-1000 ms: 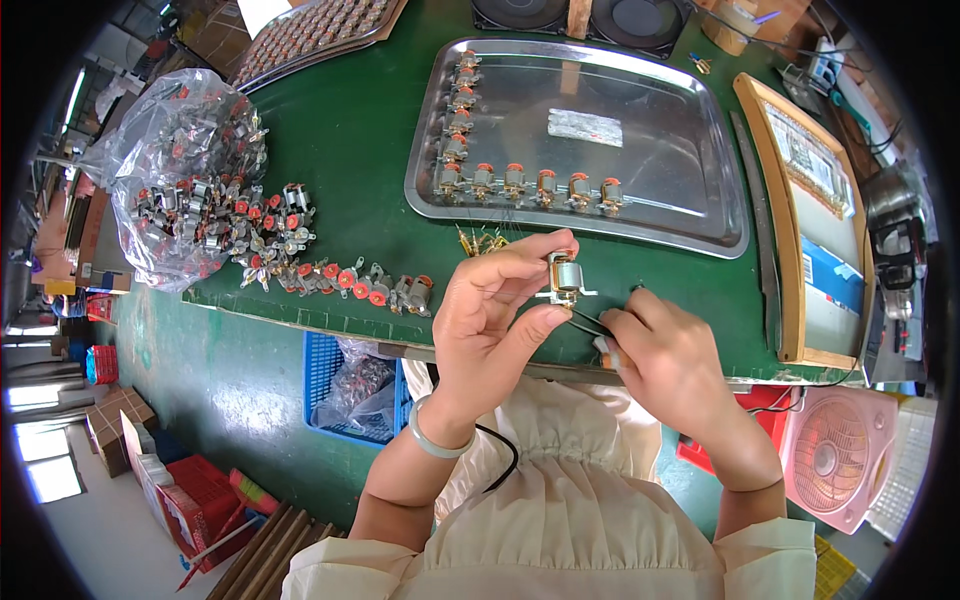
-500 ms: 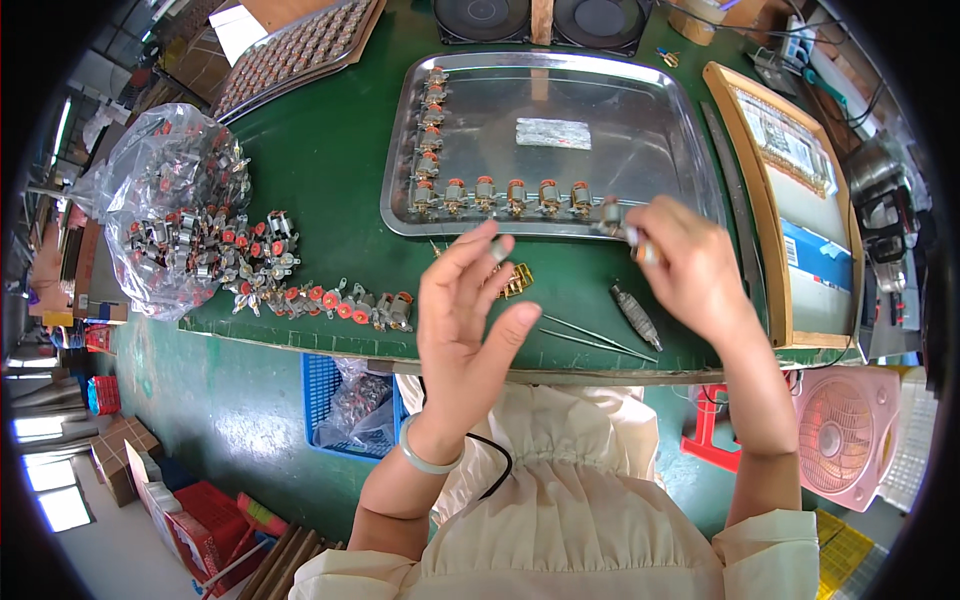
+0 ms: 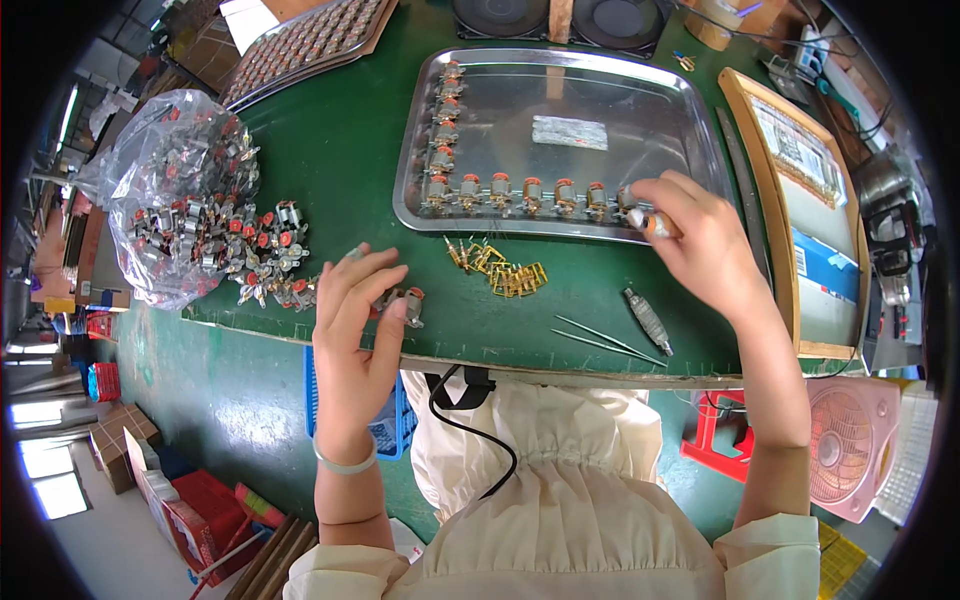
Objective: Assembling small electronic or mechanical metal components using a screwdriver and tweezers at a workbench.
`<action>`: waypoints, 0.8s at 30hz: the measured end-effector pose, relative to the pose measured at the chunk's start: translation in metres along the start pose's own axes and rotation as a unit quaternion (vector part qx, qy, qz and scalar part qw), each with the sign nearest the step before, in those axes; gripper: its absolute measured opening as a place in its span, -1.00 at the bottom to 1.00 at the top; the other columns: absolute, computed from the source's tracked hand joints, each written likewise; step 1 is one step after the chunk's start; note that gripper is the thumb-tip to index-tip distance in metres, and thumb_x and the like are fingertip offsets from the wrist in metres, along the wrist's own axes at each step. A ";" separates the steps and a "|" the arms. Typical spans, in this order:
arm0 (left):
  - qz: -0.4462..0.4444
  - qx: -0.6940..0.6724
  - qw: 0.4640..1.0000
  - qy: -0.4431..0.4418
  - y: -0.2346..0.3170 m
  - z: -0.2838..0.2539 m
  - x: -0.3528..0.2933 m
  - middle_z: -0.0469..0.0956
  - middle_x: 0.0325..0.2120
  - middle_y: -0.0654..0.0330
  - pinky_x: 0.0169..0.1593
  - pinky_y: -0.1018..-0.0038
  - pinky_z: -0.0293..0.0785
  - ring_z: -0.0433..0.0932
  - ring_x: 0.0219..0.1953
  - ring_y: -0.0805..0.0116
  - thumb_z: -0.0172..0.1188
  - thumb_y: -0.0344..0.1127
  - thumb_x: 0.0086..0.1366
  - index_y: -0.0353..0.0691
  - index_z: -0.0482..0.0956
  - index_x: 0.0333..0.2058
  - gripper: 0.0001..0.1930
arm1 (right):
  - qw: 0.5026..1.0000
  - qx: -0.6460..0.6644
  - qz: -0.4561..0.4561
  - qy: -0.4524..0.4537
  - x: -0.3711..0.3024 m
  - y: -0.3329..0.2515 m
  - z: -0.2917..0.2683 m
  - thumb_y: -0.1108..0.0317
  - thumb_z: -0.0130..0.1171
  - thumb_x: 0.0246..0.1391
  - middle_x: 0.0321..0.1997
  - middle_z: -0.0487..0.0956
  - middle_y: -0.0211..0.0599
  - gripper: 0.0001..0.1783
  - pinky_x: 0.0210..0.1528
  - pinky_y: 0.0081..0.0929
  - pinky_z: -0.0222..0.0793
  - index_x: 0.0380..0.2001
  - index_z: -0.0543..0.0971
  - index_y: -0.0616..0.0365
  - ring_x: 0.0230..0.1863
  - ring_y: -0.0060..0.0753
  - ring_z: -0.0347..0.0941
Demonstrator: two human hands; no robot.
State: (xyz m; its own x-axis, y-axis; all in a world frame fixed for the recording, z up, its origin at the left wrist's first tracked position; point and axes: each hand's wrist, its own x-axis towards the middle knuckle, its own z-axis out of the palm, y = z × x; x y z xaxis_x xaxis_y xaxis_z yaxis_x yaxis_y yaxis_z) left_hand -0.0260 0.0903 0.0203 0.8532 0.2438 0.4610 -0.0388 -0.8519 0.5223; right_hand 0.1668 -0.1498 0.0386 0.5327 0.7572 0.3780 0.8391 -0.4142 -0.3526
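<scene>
1. One little silvery motor (image 3: pixel 623 198) with a reddish top is pinched in the right hand (image 3: pixel 703 235), on the shiny steel tray (image 3: pixel 650 130), right of frame centre.
2. Left of centre, the left hand (image 3: pixel 352 318) has fingers loosely spread over loose motors (image 3: pixel 414 307); can't tell if it's touching any.
3. Spiky brassy frames (image 3: pixel 518 280) mid-frame, crinkly clear bag (image 3: pixel 145 150) upper left.
4. Slim metal tweezers (image 3: pixel 608 340) and a rough-textured grey tool (image 3: pixel 649 320) lie lower right of centre.

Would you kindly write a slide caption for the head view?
Right hand at a small metal part in the metal tray, left hand at loose parts on the green table.
</scene>
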 end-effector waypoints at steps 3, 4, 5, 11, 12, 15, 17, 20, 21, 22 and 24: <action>0.000 0.072 0.996 -0.051 -0.012 -0.009 -0.006 0.45 -0.19 0.13 0.15 0.09 -0.03 0.33 -0.01 0.10 0.09 -0.46 0.05 -0.25 0.50 -0.28 -0.80 | 0.988 0.146 -0.038 -0.033 0.004 -0.034 0.016 0.46 0.14 -0.20 -0.42 0.46 -0.17 -0.79 -0.38 -0.31 0.36 -0.39 0.44 0.18 -0.41 -0.09 0.43; -0.002 0.062 0.996 -0.058 -0.014 -0.011 -0.008 0.46 -0.20 0.17 0.16 0.09 -0.06 0.32 -0.01 0.11 0.09 -0.45 0.06 -0.23 0.51 -0.30 -0.82 | 0.979 0.182 -0.047 -0.081 0.007 -0.049 0.019 0.43 0.14 -0.19 -0.41 0.46 -0.17 -0.79 -0.37 -0.30 0.36 -0.38 0.44 0.18 -0.38 -0.09 0.44; -0.007 0.067 0.996 -0.056 -0.016 -0.012 -0.009 0.46 -0.20 0.17 0.16 0.09 -0.06 0.32 -0.01 0.11 0.09 -0.45 0.06 -0.23 0.51 -0.30 -0.82 | 0.966 0.217 -0.054 -0.129 0.009 -0.063 0.023 0.39 0.14 -0.17 -0.41 0.47 -0.16 -0.78 -0.35 -0.30 0.37 -0.38 0.43 0.19 -0.36 -0.09 0.44; 0.049 0.056 0.994 -0.078 -0.024 -0.013 -0.010 0.48 -0.25 0.19 0.16 0.15 -0.06 0.33 -0.04 0.14 0.07 -0.45 0.06 -0.23 0.52 -0.29 -0.81 | 0.968 0.110 -0.035 -0.221 0.035 -0.125 0.069 0.28 0.16 -0.17 -0.54 0.50 -0.15 -0.72 -0.42 -0.29 0.41 -0.42 0.44 0.26 -0.49 -0.10 0.47; 0.055 0.056 0.994 -0.078 -0.024 -0.014 -0.010 0.48 -0.25 0.19 0.16 0.16 -0.04 0.33 -0.04 0.15 0.07 -0.45 0.05 -0.24 0.51 -0.28 -0.79 | 0.969 0.110 -0.037 -0.220 0.038 -0.128 0.077 0.28 0.16 -0.17 -0.54 0.50 -0.15 -0.72 -0.42 -0.29 0.41 -0.42 0.44 0.26 -0.49 -0.10 0.47; 0.055 0.047 0.994 -0.076 -0.031 -0.013 -0.013 0.48 -0.25 0.19 0.16 0.16 -0.04 0.33 -0.05 0.15 0.07 -0.46 0.05 -0.24 0.51 -0.28 -0.79 | 0.977 0.095 -0.072 -0.175 0.048 -0.131 0.097 0.26 0.18 -0.20 -0.61 0.50 -0.14 -0.76 -0.47 -0.28 0.41 -0.54 0.49 0.24 -0.57 -0.08 0.46; 0.059 0.043 0.995 -0.074 -0.032 -0.013 -0.014 0.48 -0.26 0.20 0.16 0.16 -0.04 0.33 -0.05 0.16 0.07 -0.46 0.05 -0.24 0.51 -0.28 -0.79 | 0.974 0.129 -0.081 -0.168 0.052 -0.126 0.095 0.25 0.18 -0.23 -0.61 0.50 -0.12 -0.76 -0.44 -0.30 0.41 -0.63 0.50 0.23 -0.52 -0.08 0.47; 0.054 0.051 0.993 -0.089 -0.031 -0.017 -0.016 0.46 -0.22 0.20 0.18 0.14 -0.08 0.30 0.00 0.15 0.07 -0.46 0.04 -0.23 0.51 -0.26 -0.77 | 0.949 0.189 -0.046 -0.249 0.061 -0.123 0.077 0.24 0.17 -0.27 -0.63 0.49 -0.09 -0.73 -0.43 -0.30 0.39 -0.64 0.48 0.28 -0.50 -0.06 0.46; 0.048 0.057 0.994 -0.080 -0.028 -0.019 -0.016 0.45 -0.18 0.19 0.19 0.13 -0.11 0.27 0.04 0.13 0.08 -0.44 0.05 -0.24 0.50 -0.25 -0.76 | 0.924 0.232 -0.008 -0.304 0.064 -0.124 0.068 0.24 0.17 -0.29 -0.63 0.48 -0.07 -0.72 -0.42 -0.29 0.37 -0.64 0.48 0.29 -0.49 -0.04 0.45; 0.048 0.060 0.994 -0.073 -0.026 -0.018 -0.012 0.44 -0.15 0.19 0.19 0.12 -0.14 0.24 0.08 0.12 0.09 -0.43 0.05 -0.24 0.50 -0.24 -0.75 | 0.920 0.253 0.007 -0.300 0.064 -0.122 0.064 0.18 0.21 -0.26 -0.67 0.45 -0.13 -0.66 -0.44 -0.39 0.35 -0.64 0.46 0.30 -0.56 -0.20 0.44; 0.054 -0.001 0.997 -0.055 -0.020 -0.015 -0.011 0.42 -0.12 0.18 0.20 0.11 -0.16 0.20 0.10 0.10 0.10 -0.41 0.05 -0.24 0.49 -0.22 -0.74 | 0.894 0.289 0.051 -0.339 0.066 -0.118 0.058 0.21 0.23 -0.22 -0.70 0.41 -0.28 -0.69 -0.48 -0.52 0.28 -0.55 0.47 0.27 -0.60 -0.44 0.34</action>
State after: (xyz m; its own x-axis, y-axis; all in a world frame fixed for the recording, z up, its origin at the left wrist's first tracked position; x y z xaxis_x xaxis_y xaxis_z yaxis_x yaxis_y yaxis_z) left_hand -0.0422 0.1117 0.0161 0.8963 0.0986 0.4324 -0.1343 -0.8689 0.4765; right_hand 0.0967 -0.0213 0.0553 0.2497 0.9434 -0.2182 0.4887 -0.3173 -0.8127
